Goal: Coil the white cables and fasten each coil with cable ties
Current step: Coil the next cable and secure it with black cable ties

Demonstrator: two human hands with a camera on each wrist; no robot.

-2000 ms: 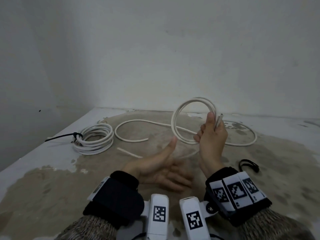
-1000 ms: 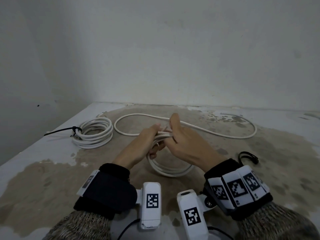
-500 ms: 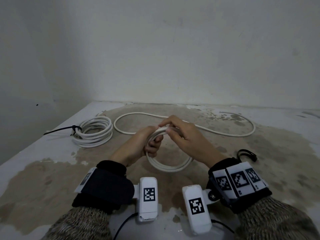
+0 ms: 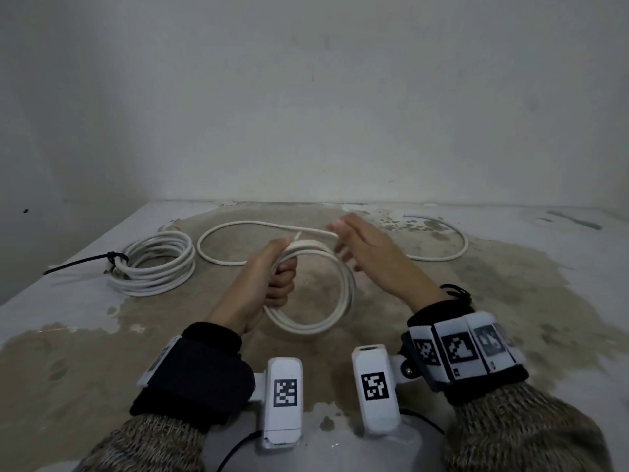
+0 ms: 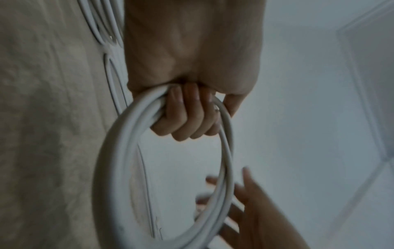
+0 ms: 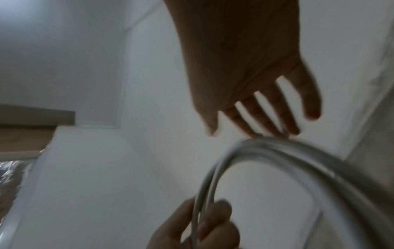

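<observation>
My left hand [image 4: 272,281] [image 5: 187,116] grips a coil of white cable [image 4: 340,301] [image 5: 119,168] [image 6: 277,151] held upright above the table's middle. The cable's free length [image 4: 238,226] runs from the coil across the table toward the back right. My right hand [image 4: 360,247] [image 6: 266,104] hovers just right of the coil's top with fingers spread, holding nothing. A finished coil [image 4: 156,264] bound by a black cable tie [image 4: 92,260] lies at the left. Another black cable tie [image 4: 456,291] lies behind my right wrist.
The stained table [image 4: 102,335] meets white walls at the back and left. Its left edge [image 4: 68,260] runs close to the finished coil. The loose cable's end [image 4: 408,217] lies near the back wall.
My right hand has let go of the coil and drawn away to the right with fingers spread. The left hand has taken the whole coil in a fist and tilted it upright.
</observation>
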